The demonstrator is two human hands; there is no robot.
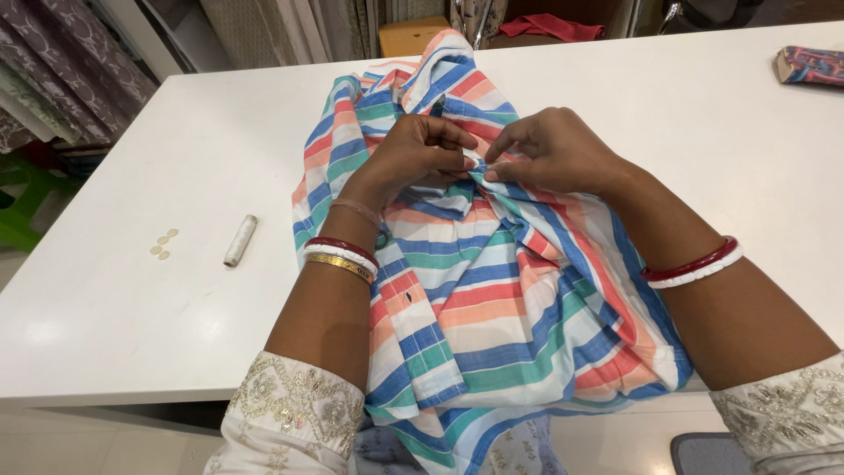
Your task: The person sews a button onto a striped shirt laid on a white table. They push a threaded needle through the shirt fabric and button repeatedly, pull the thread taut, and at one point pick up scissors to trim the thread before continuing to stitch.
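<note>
White table [176, 334], striped shirt [475, 299] bunched, left hand [413, 154] and right hand [554, 149] together, pinching its fabric, perhaps a button.

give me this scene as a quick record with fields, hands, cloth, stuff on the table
left hand: fingers pinch a fold of the striped shirt at its middle
right hand: fingertips meet the left hand's at the same fold
striped shirt: blue, orange, green and white stripes, bunched on the white table, lower edge hanging over the near side
white spool: lying on its side, left of the shirt
loose buttons: small pale cluster, left of the spool
patterned item: far right edge of the table
</note>
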